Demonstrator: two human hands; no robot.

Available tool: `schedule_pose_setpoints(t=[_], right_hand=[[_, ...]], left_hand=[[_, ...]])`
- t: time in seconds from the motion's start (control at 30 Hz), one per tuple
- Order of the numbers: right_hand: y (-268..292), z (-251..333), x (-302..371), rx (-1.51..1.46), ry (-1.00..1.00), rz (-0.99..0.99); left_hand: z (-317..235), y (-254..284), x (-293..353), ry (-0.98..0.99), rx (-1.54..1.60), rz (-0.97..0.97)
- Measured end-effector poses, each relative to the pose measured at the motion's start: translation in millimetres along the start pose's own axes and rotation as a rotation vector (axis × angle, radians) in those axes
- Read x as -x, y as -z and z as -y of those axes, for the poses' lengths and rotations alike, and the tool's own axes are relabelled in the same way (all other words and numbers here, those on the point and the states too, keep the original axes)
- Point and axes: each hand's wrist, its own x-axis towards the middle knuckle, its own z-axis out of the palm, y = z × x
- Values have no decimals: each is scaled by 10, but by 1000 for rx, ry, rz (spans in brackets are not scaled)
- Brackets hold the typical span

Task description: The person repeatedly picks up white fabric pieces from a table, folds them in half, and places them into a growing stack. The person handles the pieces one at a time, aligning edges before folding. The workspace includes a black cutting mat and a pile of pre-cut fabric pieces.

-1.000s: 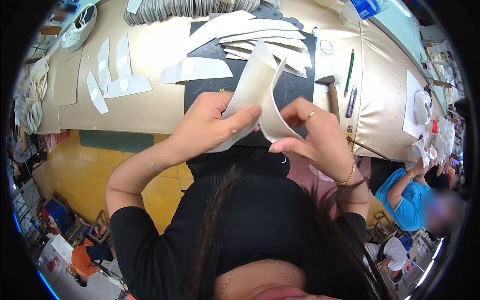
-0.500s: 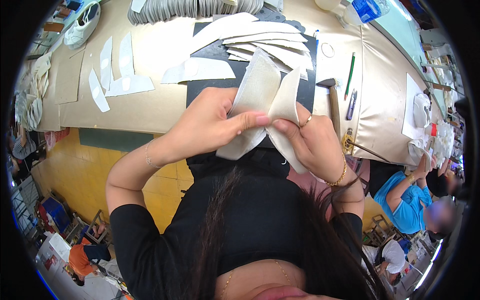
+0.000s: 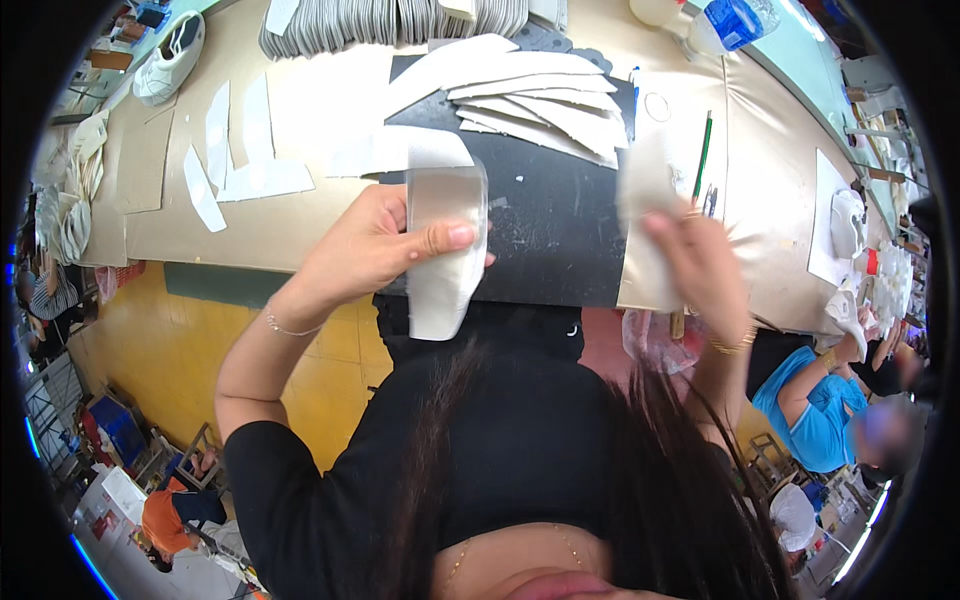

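Observation:
My left hand (image 3: 375, 240) pinches a white curved shoe piece (image 3: 445, 285) upright, thumb across its front and fingers behind, above the near left edge of a black cutting mat (image 3: 550, 235). Off to the right, my right hand (image 3: 705, 265), smeared by motion, grips a second pale shoe piece (image 3: 650, 165), also blurred. Behind my left hand lies a flat white piece (image 3: 365, 152). A fanned stack of white fabric pieces (image 3: 540, 85) rests on the far part of the mat.
Several light cut pieces (image 3: 265, 180) lie at left, near a white shoe (image 3: 170, 60). Grey pieces (image 3: 390, 22) stand in a long row at the back. A green pencil (image 3: 703, 150) lies at right, by a bottle with a blue label (image 3: 733, 22). A blue-shirted person (image 3: 815, 410) sits at right.
The two white pieces, held together in both hands before, are now apart. My right hand has moved right with one; my left has shifted slightly left with the other.

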Motion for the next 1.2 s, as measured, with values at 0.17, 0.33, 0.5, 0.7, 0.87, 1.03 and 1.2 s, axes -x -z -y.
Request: schedule_pose_setpoints(t=[0.17,0.33,0.5,0.7,0.87,1.03,1.2], right_hand=[[-771,-142,-203,-161,151,189],[-1065,-197,-317,209,191,184],[-1116,-175,-289,277,247,-171],[-973,68,-159,-458,223,-129],[-1014,255,-96,-662,16,24],[-931,259,-100,-622,30,94],[-930,321,-76,-565,48,53]], left_hand=[[118,-69,-137,-66,386,-17],[253,-182,-252,-127,475,-91],[404,-213,-283,-148,571,-112],[511,-419,-376,-237,691,-258],[563,-369,-370,-240,690,-300],[606,-323,-369,-260,595,-381],[670,-415,-451,-379,691,-439]])
